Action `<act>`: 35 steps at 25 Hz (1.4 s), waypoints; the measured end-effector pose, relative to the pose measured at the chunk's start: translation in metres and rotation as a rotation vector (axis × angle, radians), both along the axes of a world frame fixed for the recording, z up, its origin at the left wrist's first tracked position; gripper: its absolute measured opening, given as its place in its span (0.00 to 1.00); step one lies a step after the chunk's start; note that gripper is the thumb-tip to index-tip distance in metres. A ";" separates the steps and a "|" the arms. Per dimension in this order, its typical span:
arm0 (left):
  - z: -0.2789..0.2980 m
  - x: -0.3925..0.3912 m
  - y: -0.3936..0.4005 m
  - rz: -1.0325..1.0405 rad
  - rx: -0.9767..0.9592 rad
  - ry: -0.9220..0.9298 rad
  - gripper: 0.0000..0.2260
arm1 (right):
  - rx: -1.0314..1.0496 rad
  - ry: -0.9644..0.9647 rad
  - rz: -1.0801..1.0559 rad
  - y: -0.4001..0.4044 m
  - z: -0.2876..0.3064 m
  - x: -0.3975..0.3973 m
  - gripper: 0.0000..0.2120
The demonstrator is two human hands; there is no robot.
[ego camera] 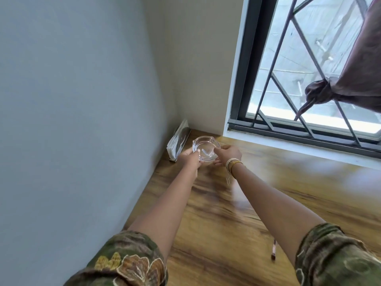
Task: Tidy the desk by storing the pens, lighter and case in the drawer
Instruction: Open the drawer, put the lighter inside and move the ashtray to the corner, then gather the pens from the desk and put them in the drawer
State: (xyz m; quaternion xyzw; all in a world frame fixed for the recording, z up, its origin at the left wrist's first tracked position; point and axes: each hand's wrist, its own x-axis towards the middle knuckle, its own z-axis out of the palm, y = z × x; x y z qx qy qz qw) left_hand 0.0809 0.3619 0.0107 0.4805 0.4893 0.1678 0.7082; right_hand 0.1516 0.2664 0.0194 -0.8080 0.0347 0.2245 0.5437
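From the head camera, both arms reached out toward the far corner of the wooden desk (268,203), where wall met window. The left hand (188,158) and the right hand (227,154) each gripped an opposite side of a clear glass ashtray (61,148), fingers curled round its rim, holding it at or just above the desk; I could not tell whether it touched the wood. A silver packet (178,139) leaned against the wall just beside the left hand. The right wrist wore thin bracelets (233,165). Patterned green sleeves (127,263) were rolled above the elbows. Near the right forearm a small pen-like stick (273,249) lay on the desk. No drawer, lighter or case showed.
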 end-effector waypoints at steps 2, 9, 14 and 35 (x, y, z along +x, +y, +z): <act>-0.002 0.013 0.004 0.003 0.072 0.072 0.18 | -0.002 -0.015 -0.009 0.004 -0.001 0.012 0.06; -0.008 0.033 0.018 -0.062 0.234 0.202 0.15 | -0.034 0.000 0.000 0.012 -0.008 0.028 0.11; -0.005 0.023 0.011 -0.099 0.279 0.207 0.14 | -0.037 0.029 0.052 0.007 -0.006 0.025 0.13; -0.025 -0.103 -0.187 -0.402 0.739 0.061 0.11 | -0.666 -0.203 0.134 -0.222 -0.001 -0.142 0.20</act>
